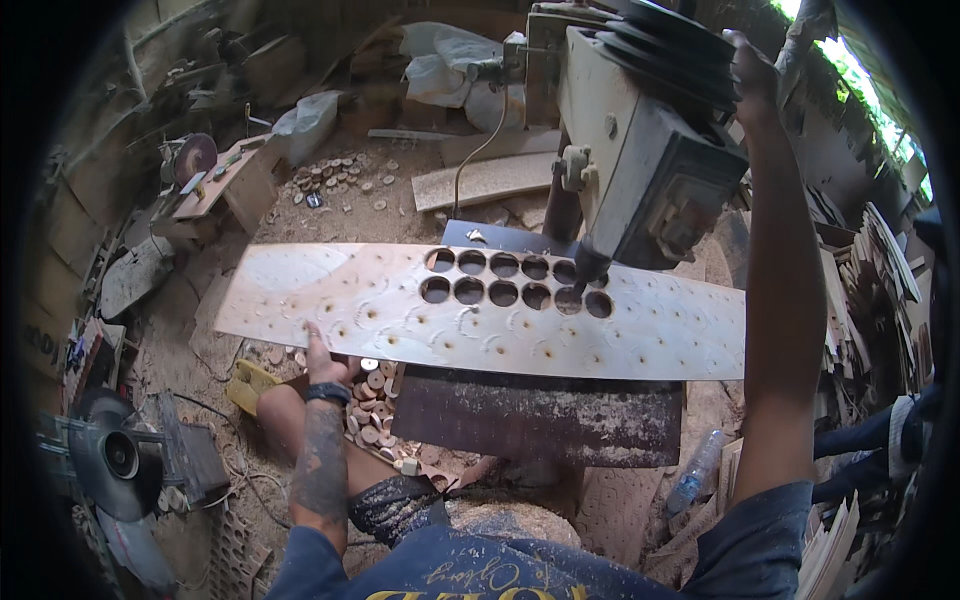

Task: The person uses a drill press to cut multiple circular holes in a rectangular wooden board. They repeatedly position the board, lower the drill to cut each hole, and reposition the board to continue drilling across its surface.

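A long pale wooden board lies across the drill press's dark table. Two rows of round holes run through its middle, and small dark marks dot the rest. My left hand grips the board's near edge toward the left end, thumb on top. The drill press stands over the board, its cutting head down at the holes on their right side. High at the upper right, my right hand is closed beside the stacked black pulley; what it holds is hidden.
Cut wooden discs lie heaped below the board, and more discs are on the dusty floor. At left stand a fan and a small bench with a grinding disc. A plastic bottle and stacked wood sheets are at right.
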The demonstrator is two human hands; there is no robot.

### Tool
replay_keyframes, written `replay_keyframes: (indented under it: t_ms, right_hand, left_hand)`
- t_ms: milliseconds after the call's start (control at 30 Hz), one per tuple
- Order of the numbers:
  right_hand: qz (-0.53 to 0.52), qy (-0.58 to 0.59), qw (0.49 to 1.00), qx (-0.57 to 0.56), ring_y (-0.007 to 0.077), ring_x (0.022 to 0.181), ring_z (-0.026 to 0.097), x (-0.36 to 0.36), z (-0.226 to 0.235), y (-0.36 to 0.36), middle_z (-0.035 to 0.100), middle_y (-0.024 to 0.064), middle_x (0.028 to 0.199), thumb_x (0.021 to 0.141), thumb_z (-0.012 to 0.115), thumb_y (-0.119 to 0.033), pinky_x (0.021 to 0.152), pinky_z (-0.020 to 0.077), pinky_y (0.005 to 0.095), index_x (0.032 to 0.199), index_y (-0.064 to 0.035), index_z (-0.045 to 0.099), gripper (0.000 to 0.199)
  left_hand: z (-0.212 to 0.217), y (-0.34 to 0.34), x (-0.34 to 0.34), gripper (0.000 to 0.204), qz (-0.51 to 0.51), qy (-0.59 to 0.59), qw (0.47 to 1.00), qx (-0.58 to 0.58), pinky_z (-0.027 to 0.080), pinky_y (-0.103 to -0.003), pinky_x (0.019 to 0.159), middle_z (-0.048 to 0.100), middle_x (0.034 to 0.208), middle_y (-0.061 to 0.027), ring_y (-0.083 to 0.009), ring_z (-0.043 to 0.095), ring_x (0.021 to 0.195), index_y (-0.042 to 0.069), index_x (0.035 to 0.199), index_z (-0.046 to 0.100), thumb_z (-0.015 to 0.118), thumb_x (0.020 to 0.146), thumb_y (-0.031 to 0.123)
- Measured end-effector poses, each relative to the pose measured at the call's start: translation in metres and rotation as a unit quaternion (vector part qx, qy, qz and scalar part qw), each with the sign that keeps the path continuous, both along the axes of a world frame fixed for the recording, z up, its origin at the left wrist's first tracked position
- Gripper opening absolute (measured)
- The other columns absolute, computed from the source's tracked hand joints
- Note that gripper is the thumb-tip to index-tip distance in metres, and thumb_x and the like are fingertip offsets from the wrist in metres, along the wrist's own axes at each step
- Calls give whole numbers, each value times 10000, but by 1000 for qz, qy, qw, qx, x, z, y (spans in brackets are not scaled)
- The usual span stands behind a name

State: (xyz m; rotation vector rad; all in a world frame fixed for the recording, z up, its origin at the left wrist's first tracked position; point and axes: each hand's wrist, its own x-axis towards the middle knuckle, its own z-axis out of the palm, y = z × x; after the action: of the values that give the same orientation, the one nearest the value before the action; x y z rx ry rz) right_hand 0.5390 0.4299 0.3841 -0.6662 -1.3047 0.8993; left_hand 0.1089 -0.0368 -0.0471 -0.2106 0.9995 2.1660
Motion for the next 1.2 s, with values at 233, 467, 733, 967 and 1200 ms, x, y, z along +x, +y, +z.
replay_keyframes:
  t_ms: [233, 467, 733, 967, 1200]
  right_hand:
    - [-42, -44, 998, -9, 80, 603, 532, 0, 6, -17, 576, -14, 698, 864, 680, -362, 582, 458, 280, 905, -77, 714, 290]
    - [-59, 27, 997, 52, 86, 511, 453, -13, 1, -41, 495, -17, 615, 880, 643, -267, 468, 356, 301, 711, -107, 614, 235]
    - [-142, -6, 988, 65, 134, 369, 408, -27, 8, -76, 442, 12, 470, 875, 612, -235, 357, 315, 339, 586, -96, 554, 326]
    - [-140, -9, 989, 55, 140, 450, 453, -21, 5, -57, 477, 10, 518, 867, 612, -251, 422, 354, 356, 567, -93, 560, 343]
    - [-208, -114, 934, 266, 127, 543, 493, -4, 1, 11, 559, 5, 608, 858, 614, -218, 526, 386, 335, 675, -64, 640, 241]
  left_hand:
    - [-31, -1, -28, 505, -74, 38, 996, -34, 578, -444, 720, 682, 1125, -118, -293, 678, 933, 79, 1230, 596, 583, 957, 503]
    - [-15, -53, -175, 579, 120, 100, 976, -154, 584, -413, 706, 676, 1097, -151, -291, 682, 907, 38, 1156, 629, 629, 892, 553]
    - [-26, 8, -169, 643, 196, 85, 951, -224, 583, -447, 809, 657, 1138, -194, -313, 664, 1002, -55, 1176, 598, 659, 885, 516]
    - [-23, 98, -84, 689, 242, 150, 848, -446, 574, -456, 858, 642, 1171, -219, -324, 652, 1042, -107, 1183, 579, 681, 874, 501]
    - [4, 94, 22, 601, 113, 92, 951, -272, 593, -475, 803, 646, 1167, -223, -321, 676, 962, -115, 1152, 589, 757, 859, 383]
